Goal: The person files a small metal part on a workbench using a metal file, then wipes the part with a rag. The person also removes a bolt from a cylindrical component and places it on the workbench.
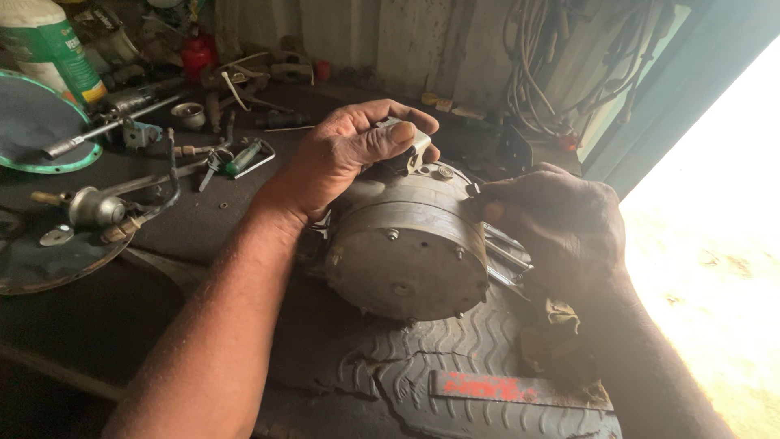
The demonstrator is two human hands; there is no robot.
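At the centre of the frame a round grey metal housing (406, 252), drum-shaped with small bolts around its rim, lay on its side on a worn tyre (422, 366) that filled the lower middle. The left hand (353, 150) curled over the top of the housing, its fingers closed around a small pale metal fitting (416, 146) mounted there. The right hand (561, 223), right of centre and in shadow, had its fingers wrapped shut on a slim tool with an orange-red handle (492, 213), whose dark tip met the housing's upper edge beside a bolt head (444, 171). To do this well, it seemed wise to keep the left grip firm so the fitting could not twist, hold the tool square on the fastener, and let the tyre cradle the drum against rolling. As for containers, a white and green plastic bottle (50, 45) stood at the upper left, its contents hidden; a small metal cup (188, 114) sat on the dark bench (97, 309) among loose tools, and what it held could not be told; a red canister (197, 55) stood behind it, closed. A green-rimmed round cover (36, 126) lay at the far left.
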